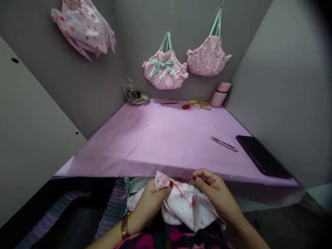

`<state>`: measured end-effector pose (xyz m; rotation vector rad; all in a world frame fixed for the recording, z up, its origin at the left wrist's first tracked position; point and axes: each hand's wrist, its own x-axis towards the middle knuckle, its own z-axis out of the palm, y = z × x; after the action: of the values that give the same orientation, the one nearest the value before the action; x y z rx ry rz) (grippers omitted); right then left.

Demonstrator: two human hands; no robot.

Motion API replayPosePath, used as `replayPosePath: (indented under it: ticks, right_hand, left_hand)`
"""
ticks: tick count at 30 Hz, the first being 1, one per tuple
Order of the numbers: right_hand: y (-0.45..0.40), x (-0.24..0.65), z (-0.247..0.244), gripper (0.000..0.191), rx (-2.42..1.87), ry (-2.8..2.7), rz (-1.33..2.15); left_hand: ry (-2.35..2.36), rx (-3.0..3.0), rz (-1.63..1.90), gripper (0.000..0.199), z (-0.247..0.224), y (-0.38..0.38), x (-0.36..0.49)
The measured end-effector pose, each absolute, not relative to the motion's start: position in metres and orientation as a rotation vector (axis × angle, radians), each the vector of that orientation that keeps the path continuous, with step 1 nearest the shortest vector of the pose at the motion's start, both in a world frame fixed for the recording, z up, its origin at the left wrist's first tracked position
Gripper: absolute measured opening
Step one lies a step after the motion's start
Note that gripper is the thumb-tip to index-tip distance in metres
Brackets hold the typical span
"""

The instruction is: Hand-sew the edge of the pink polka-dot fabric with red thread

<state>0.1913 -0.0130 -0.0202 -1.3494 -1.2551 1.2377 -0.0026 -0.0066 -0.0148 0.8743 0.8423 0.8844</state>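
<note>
1. Hands at 6 o'clock: left hand (149, 200) pinches a gathered fold of white dotted fabric (181, 207), keeping the seam taut; right hand (214, 192), fingers closed together, draws red thread (183, 194).
2. Fabric rests in the lap, below the tabletop (160, 138) edge.
3. Snips (223, 143) and dark tablet (261, 157) lie at 2 o'clock; sewn bags (166, 71) hang at 12 o'clock, well apart.
</note>
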Motion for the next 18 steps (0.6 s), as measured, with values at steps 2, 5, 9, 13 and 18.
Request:
replayPosePath:
  ticks: [2,5,9,13,18]
  right_hand:
    - [-0.017,0.191,-0.015,0.027,-1.375,-1.275,1.203]
    - [-0.023,0.188,-0.005,0.027,-1.449,-1.425,1.089]
    - [-0.026,0.179,0.005,0.016,-1.429,-1.894,1.003]
    - [-0.027,0.174,0.01,0.023,-1.284,-1.899,1.12]
    - [-0.032,0.186,0.013,0.03,-1.048,-1.682,1.451]
  left_hand:
    - [0.857,0.878,0.89,0.009,-0.015,-0.007,-0.003]
    - [0.87,0.862,0.917,0.009,-0.017,-0.006,-0.003]
    - [0.847,0.82,0.922,0.013,-0.018,-0.005,-0.002]
    - [0.878,0.817,0.931,0.01,-0.018,-0.005,-0.002]
    - [0.904,0.819,0.912,0.006,-0.019,-0.006,-0.003]
